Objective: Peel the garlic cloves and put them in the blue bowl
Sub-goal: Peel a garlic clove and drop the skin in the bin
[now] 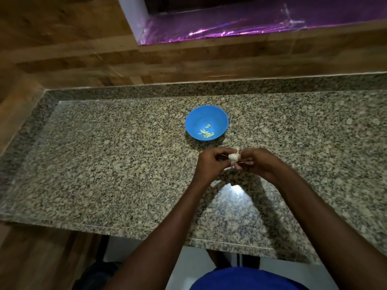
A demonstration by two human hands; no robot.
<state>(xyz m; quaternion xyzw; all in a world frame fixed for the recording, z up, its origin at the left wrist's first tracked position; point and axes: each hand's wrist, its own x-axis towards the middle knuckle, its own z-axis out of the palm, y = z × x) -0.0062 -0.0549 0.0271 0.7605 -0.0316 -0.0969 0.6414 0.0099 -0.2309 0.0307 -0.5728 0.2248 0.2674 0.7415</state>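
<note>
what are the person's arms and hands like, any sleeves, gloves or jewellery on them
Both arms are bare from wrist to past the elbow, with no sleeves in view. The left hand and right hand wear no gloves, and no watch or bracelet shows at the wrists. Rings cannot be made out. A blue garment shows at the bottom edge.

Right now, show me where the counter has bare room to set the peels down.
The widest bare patch of the speckled granite counter runs left of the round blue plastic bowl, out to the wooden wall. More bare granite lies right of the bowl. It is crowded in front of the bowl, where the left hand and right hand pinch the white garlic.
</note>
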